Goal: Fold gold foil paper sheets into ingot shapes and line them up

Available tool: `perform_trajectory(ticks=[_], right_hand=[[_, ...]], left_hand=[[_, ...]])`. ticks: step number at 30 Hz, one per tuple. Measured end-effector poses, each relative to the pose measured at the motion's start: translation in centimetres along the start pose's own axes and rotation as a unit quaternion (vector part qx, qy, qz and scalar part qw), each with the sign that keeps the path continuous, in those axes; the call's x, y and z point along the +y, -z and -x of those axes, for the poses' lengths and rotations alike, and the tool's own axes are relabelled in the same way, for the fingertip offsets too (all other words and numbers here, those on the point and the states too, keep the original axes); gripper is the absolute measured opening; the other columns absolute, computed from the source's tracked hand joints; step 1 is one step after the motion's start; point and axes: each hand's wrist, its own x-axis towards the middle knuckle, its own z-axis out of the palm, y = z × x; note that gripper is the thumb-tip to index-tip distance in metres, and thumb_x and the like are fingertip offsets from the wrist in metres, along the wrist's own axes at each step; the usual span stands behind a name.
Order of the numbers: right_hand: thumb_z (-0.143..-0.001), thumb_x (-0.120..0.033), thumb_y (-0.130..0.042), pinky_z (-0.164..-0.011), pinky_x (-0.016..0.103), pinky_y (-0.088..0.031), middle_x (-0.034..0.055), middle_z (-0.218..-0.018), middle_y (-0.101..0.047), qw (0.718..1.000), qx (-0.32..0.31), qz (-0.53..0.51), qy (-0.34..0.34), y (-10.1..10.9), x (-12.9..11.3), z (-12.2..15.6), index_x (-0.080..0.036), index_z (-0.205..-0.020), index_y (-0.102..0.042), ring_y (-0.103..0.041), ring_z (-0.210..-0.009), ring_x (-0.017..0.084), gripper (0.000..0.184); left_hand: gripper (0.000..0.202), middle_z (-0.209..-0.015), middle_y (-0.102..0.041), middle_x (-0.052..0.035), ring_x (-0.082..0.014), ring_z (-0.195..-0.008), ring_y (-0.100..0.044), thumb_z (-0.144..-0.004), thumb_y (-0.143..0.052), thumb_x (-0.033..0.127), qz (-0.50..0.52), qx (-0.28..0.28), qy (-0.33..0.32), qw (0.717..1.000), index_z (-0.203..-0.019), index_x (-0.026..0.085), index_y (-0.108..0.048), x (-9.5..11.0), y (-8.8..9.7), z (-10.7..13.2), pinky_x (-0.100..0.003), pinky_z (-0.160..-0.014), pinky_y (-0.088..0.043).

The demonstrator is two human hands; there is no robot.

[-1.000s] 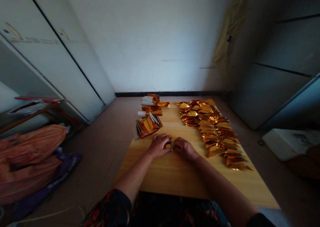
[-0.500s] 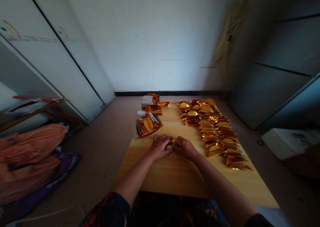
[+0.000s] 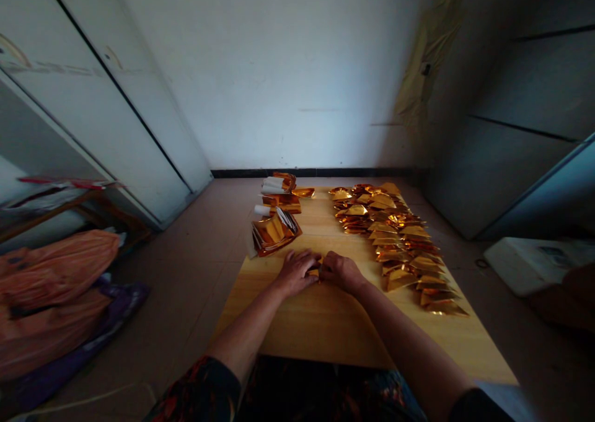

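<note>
A small piece of gold foil paper (image 3: 313, 274) lies between my hands, low over the wooden board (image 3: 320, 329). My left hand (image 3: 297, 272) grips it from the left, its fingers bent over the paper. From the other side my right hand (image 3: 341, 271) pinches the paper's right end with curled fingers. Most of the sheet is hidden beneath the fingers, so its folds do not show. Beyond my left hand rests a fanned stack of gold foil paper (image 3: 275, 233). Rows of folded gold paper pieces (image 3: 395, 236) stand to the right of my right hand.
More gold sheets (image 3: 283, 203) with white backs lie at the board's far left. Orange plastic bags (image 3: 56, 279) and a purple bag (image 3: 88, 341) sit on the floor at left. A white box (image 3: 525, 264) stands at right, a pale cabinet (image 3: 116, 112) at back left.
Both hands stay in nearly the same place. The pale strip that showed between the fingers is now mostly covered, and the fingers have shifted slightly on the gold paper.
</note>
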Motion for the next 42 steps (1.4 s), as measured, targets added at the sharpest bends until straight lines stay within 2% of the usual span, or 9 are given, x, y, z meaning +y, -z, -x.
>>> perform_trajectory(ticks=[3, 5, 9, 15, 21, 27, 33, 38, 42], right_hand=[[-0.081, -0.024, -0.06, -0.065, 0.019, -0.039, 0.0019, -0.089, -0.061, 0.998, 0.022, -0.058, 0.032, -0.5, 1.0, 0.4, -0.019, -0.086, -0.065, -0.056, -0.073, 0.011, 0.009], [-0.077, -0.018, -0.063, -0.068, 0.019, -0.041, 0.0014, -0.092, -0.06, 0.991, 0.037, -0.105, 0.073, -0.7, 1.8, 0.7, -0.019, -0.09, -0.065, -0.056, -0.077, 0.011, 0.013], [-0.075, -0.009, -0.059, -0.074, 0.021, -0.044, 0.002, -0.093, -0.06, 0.975, 0.03, -0.169, 0.144, -1.1, 2.8, 1.3, -0.02, -0.081, -0.066, -0.057, -0.082, 0.012, 0.014], [-0.08, -0.011, -0.055, -0.08, 0.024, -0.046, 0.0034, -0.096, -0.06, 0.956, 0.054, -0.216, 0.189, -1.7, 3.5, 1.5, -0.021, -0.082, -0.069, -0.058, -0.09, 0.013, 0.017], [-0.081, -0.014, -0.056, -0.078, 0.024, -0.047, 0.004, -0.094, -0.061, 0.946, 0.071, -0.228, 0.22, -2.1, 4.0, 0.9, -0.021, -0.081, -0.069, -0.059, -0.087, 0.014, 0.015], [-0.08, -0.013, -0.056, -0.078, 0.024, -0.047, 0.004, -0.097, -0.061, 0.958, 0.066, -0.183, 0.209, -1.4, 2.8, 1.2, -0.022, -0.089, -0.068, -0.059, -0.088, 0.014, 0.018], [-0.085, -0.02, -0.054, -0.083, 0.03, -0.045, 0.0073, -0.105, -0.062, 0.963, 0.11, -0.06, 0.239, -2.0, 2.1, 1.8, -0.024, -0.096, -0.07, -0.057, -0.095, 0.018, 0.019], [-0.087, -0.024, -0.056, -0.083, 0.031, -0.043, 0.0062, -0.107, -0.063, 0.966, 0.139, -0.017, 0.218, -2.9, 2.2, 2.2, -0.027, -0.097, -0.07, -0.056, -0.094, 0.018, 0.018], [-0.087, -0.026, -0.056, -0.08, 0.031, -0.043, 0.0057, -0.106, -0.064, 0.965, 0.153, -0.001, 0.214, -3.3, 2.2, 2.3, -0.028, -0.095, -0.07, -0.056, -0.091, 0.018, 0.017]], left_hand=[[0.044, -0.136, -0.051, -0.004, -0.0251, -0.133, -0.035, -0.082, -0.058, 0.033, 0.002, 0.002, 0.001, 1.0, -0.125, 0.03, -0.05, 0.4, 0.3, 0.1, -0.051, -0.11, -0.015], [0.045, -0.136, -0.051, -0.0038, -0.0249, -0.134, -0.034, -0.081, -0.058, 0.031, 0.004, -0.001, 0.005, 1.0, -0.125, 0.03, -0.05, 0.7, 0.5, 0.1, -0.051, -0.111, -0.015], [0.05, -0.138, -0.049, -0.0035, -0.0253, -0.135, -0.032, -0.079, -0.06, 0.029, 0.004, -0.004, 0.016, 1.0, -0.128, 0.03, -0.047, 1.0, 0.6, 0.1, -0.052, -0.111, -0.015], [0.057, -0.138, -0.049, -0.0054, -0.0274, -0.134, -0.033, -0.077, -0.063, 0.036, -0.004, 0.011, 0.014, 1.0, -0.13, 0.028, -0.045, 0.8, 0.1, 0.0, -0.054, -0.111, -0.015], [0.056, -0.137, -0.049, -0.0063, -0.0281, -0.134, -0.034, -0.075, -0.065, 0.04, 0.009, 0.014, 0.023, 1.0, -0.127, 0.028, -0.048, 0.8, -0.1, -0.1, -0.054, -0.112, -0.013], [0.052, -0.132, -0.054, -0.0055, -0.0286, -0.134, -0.034, -0.073, -0.067, 0.039, 0.034, 0.02, 0.035, 0.999, -0.121, 0.027, -0.052, 0.7, -0.1, -0.1, -0.053, -0.112, -0.014], [0.066, -0.13, -0.055, -0.0086, -0.03, -0.135, -0.031, -0.072, -0.067, 0.039, 0.028, 0.009, 0.029, 0.999, -0.132, 0.024, -0.045, 0.0, -0.3, -0.2, -0.053, -0.112, -0.014], [0.058, -0.132, -0.054, -0.0057, -0.0257, -0.135, -0.032, -0.076, -0.057, 0.022, 0.023, -0.025, 0.009, 0.999, -0.132, 0.026, -0.045, -0.4, 0.6, -0.5, -0.049, -0.111, -0.019], [0.047, -0.136, -0.051, -0.0021, -0.0228, -0.135, -0.033, -0.079, -0.049, 0.015, 0.017, -0.018, 0.011, 1.0, -0.125, 0.029, -0.051, -0.3, 0.7, -0.6, -0.049, -0.11, -0.02]])
